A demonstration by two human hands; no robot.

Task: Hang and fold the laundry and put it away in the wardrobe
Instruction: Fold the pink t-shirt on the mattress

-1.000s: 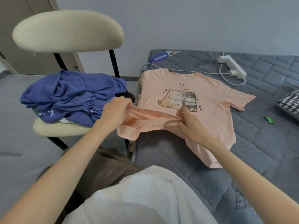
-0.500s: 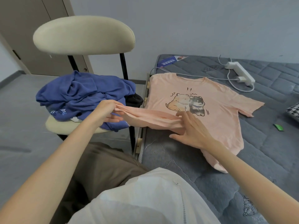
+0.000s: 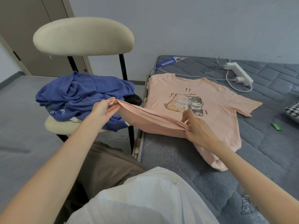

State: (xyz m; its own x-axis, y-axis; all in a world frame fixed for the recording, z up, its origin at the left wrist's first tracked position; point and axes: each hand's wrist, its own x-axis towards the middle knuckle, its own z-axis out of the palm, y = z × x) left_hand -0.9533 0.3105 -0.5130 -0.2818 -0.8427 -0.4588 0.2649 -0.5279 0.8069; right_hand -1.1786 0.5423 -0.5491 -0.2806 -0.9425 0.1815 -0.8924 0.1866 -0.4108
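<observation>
Two black exclamation marks stand on the chest of the pink T-shirt, just above its cartoon print of two animals; short strokes and squiggles beside the drawing spell nothing. A blue label at the far corner of the mattress carries rows of white characters, too small and tilted to read. The blue garment on the chair shows a white flower motif, not lettering

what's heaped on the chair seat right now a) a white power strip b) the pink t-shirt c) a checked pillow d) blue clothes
D: the blue clothes lie in a crumpled heap on the chair seat, while the pink t-shirt is spread on the bed.
</observation>
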